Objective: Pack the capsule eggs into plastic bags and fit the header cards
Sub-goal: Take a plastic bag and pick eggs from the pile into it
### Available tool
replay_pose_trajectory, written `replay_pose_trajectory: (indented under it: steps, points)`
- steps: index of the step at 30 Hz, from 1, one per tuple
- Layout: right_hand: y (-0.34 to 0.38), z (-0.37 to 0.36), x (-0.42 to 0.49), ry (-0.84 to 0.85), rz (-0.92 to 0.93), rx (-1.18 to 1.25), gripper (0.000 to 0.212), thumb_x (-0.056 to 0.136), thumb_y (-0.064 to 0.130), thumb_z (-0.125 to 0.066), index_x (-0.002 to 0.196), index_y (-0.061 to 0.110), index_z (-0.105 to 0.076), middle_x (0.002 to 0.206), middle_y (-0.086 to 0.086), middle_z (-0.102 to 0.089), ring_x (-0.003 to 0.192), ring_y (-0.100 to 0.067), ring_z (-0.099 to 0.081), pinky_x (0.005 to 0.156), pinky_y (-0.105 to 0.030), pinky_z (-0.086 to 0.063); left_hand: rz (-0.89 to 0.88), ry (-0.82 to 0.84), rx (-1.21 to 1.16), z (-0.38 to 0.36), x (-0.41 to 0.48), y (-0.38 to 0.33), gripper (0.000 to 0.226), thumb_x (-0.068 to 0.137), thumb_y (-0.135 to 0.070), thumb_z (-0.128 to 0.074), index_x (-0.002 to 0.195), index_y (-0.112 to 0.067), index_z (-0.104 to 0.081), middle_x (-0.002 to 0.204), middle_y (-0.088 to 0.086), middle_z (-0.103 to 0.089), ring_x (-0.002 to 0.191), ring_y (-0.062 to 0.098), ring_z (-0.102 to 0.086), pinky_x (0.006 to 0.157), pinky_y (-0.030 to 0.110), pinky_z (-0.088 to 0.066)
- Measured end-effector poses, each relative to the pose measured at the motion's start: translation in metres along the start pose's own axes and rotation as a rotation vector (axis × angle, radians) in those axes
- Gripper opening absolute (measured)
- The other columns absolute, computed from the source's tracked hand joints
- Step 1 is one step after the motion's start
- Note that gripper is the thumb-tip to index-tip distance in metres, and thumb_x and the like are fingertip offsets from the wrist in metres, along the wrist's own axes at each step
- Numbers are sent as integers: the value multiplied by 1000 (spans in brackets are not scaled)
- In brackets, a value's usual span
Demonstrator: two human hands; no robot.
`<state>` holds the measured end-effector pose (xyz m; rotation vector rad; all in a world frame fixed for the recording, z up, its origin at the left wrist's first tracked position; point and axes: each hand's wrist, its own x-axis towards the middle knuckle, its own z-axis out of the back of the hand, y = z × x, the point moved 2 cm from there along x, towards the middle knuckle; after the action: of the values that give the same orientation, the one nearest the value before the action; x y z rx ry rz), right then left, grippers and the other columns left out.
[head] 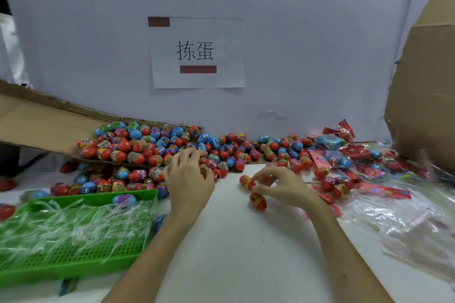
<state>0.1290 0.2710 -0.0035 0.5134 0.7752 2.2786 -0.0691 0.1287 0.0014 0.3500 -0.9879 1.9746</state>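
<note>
Head view: both hands pick capsule eggs beside the heap; round eggs may roll away.

Risk first. The heap of capsule eggs point(147, 147), behind the green tray point(73, 253), lies partly on a sloping cardboard flap point(49, 120), so pulling one out could make others slide down. Right of the tray, the left hand point(189, 177) has its fingers point(189, 155) curled over the heap's edge and seems to grip an orange egg point(203, 172) under the palm. Further right of the tray, the right hand point(280, 186) pinches a red egg point(246, 182) between thumb and forefinger tips, with the other fingers loosely bent. So small a pinch may slip. A second red egg point(258, 200) lies free on the smooth desk point(234, 241) and may roll. The plastic bags point(406, 226) and header cards point(384, 189) wait far right of the tray.
</note>
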Motion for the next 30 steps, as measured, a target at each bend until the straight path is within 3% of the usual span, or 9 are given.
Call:
replay_pose_trajectory:
  steps: [2,5,8,12,16,20,25,27,30]
  points:
    - [3,-4,0,9,11,-9,24,87,45,-77,108,35,-73,102,10,-67,95,-11,-63,86,-37,-57,14,132,213,-7,1,9,53,95,-38,-65,146,-32,-50,158,-4,-41,149,20,-30,122,53,-21]
    - [7,-6,-1,30,19,21,47,82,48,-81,124,35,-65,114,12,-62,96,-9,-63,78,-24,-55,26,304,358,-18,0,18,60,97,-42,-61,154,-35,-41,166,-3,-29,154,21,-21,125,57,-13]
    - [9,-8,-2,68,2,12,54,80,44,-84,128,35,-61,118,12,-60,95,-10,-65,76,-19,-53,18,329,333,-20,-1,20,60,98,-39,-61,155,-34,-40,168,-1,-24,154,21,-21,122,53,-21]
    - [11,-8,0,-20,8,53,36,87,27,-81,120,29,-68,110,4,-67,95,-16,-66,84,-32,-58,8,358,316,-19,-3,20,57,99,-35,-60,153,-31,-43,168,1,-24,152,24,-24,119,51,-29]
    - [9,-8,0,-108,-39,29,24,94,27,-72,118,27,-68,111,2,-68,93,-10,-64,79,-25,-55,-14,327,337,-19,-3,19,51,99,-32,-60,149,-31,-48,160,1,-35,144,24,-35,114,47,-33]
    - [8,-7,-3,-33,-38,27,39,85,41,-80,120,32,-66,108,10,-64,90,-4,-60,74,-21,-48,-24,300,338,-20,-3,19,49,99,-32,-62,146,-32,-49,146,-1,-48,132,22,-46,107,43,-37]
    - [12,-16,0,-13,7,-15,58,90,31,-75,142,36,-52,123,9,-58,99,-10,-58,80,-22,-49,-84,327,306,-23,-5,17,47,101,-35,-59,146,-28,-48,146,0,-48,127,23,-54,106,42,-42]
    - [14,-23,4,-37,30,-78,52,94,26,-70,142,34,-53,125,8,-57,97,-10,-57,81,-23,-50,-134,329,283,-24,-5,15,44,101,-34,-58,144,-27,-49,144,0,-49,126,22,-55,105,40,-43]
    - [17,-33,6,-66,69,-66,28,94,25,-70,120,33,-68,111,11,-65,83,-8,-63,68,-21,-52,-179,323,197,-24,-6,13,40,101,-29,-61,140,-27,-53,137,-3,-54,118,19,-59,99,37,-46]
